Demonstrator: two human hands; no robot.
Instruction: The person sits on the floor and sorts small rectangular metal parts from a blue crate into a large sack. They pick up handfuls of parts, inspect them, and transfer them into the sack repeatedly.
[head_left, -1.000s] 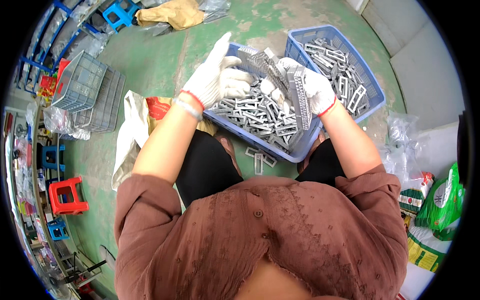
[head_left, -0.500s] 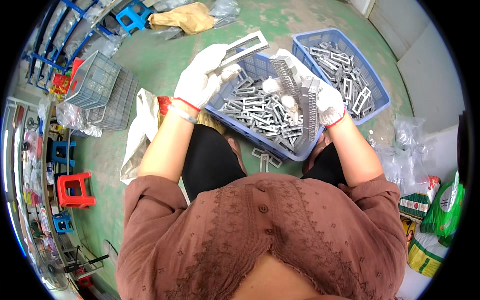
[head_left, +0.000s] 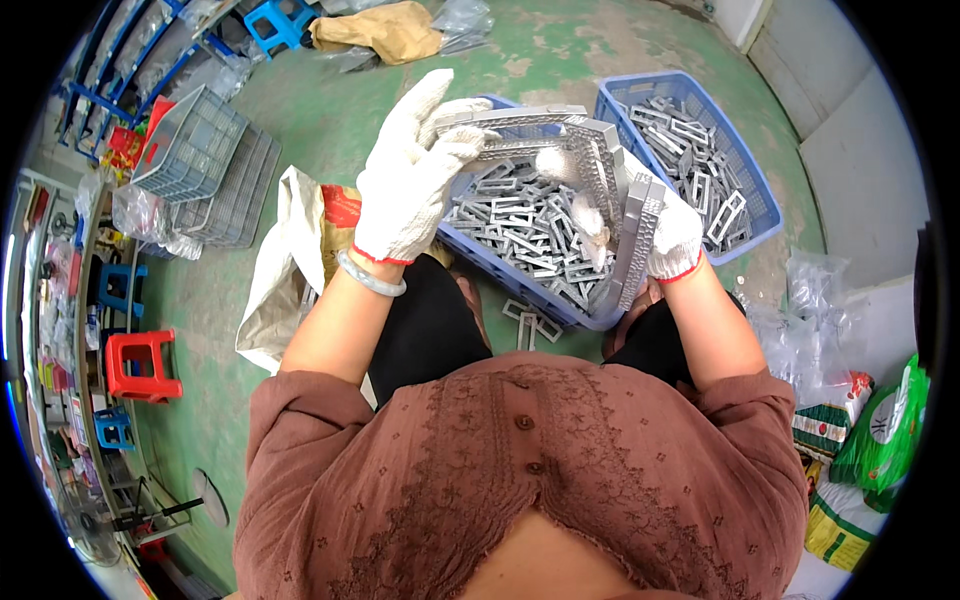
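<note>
My left hand (head_left: 405,185), in a white knitted glove, grips one end of a grey rectangular metal frame (head_left: 535,116). Its index finger points up, while thumb and other fingers are at the frame. The frame's far end meets the pieces in my right hand (head_left: 678,238), also gloved. That hand is closed around a stack of similar metal frames (head_left: 638,245), held on edge and fanned apart at the top. White glove fingertips show past the stack. Below both hands stands a blue plastic basket (head_left: 490,252) filled with loose metal frames (head_left: 515,215).
A second blue basket (head_left: 765,215) of frames stands at the right. Several frames (head_left: 530,320) lie on the floor between my feet. A white woven sack (head_left: 275,300) is at the left, near stacked grey crates (head_left: 205,165) and a red stool (head_left: 143,365). Plastic bags (head_left: 810,330) lie right.
My left hand has brought its frame down and right, from above the basket to the top of the stack in my right hand. The right-hand stack has tilted and fanned.
</note>
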